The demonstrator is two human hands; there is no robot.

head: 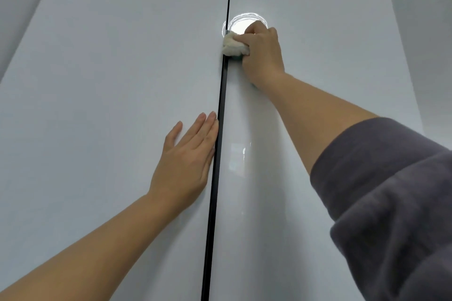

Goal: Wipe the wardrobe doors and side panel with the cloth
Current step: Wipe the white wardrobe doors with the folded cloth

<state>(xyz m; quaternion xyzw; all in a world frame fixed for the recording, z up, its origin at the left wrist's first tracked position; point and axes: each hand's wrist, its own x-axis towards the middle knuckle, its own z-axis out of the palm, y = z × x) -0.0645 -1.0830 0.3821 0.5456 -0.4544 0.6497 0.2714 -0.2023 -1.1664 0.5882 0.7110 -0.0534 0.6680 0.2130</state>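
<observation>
The right hand (pixel 261 54) gripped a bunched cream-white cloth (pixel 233 45), pressing it high on the glossy white right wardrobe door (pixel 318 32), against the black vertical gap (pixel 217 142) between the doors. The left hand (pixel 186 159) lay flat, fingers straight, on the glossy white left wardrobe door (pixel 110 80), beside that gap. A grey sleeve (pixel 391 190) covered the right upper arm.

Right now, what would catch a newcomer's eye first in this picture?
The right hand grips a cream cloth high up on the glossy right door, at the dark gap, just below a bright round reflection. Lower down, the left hand lies flat on the left door.
</observation>
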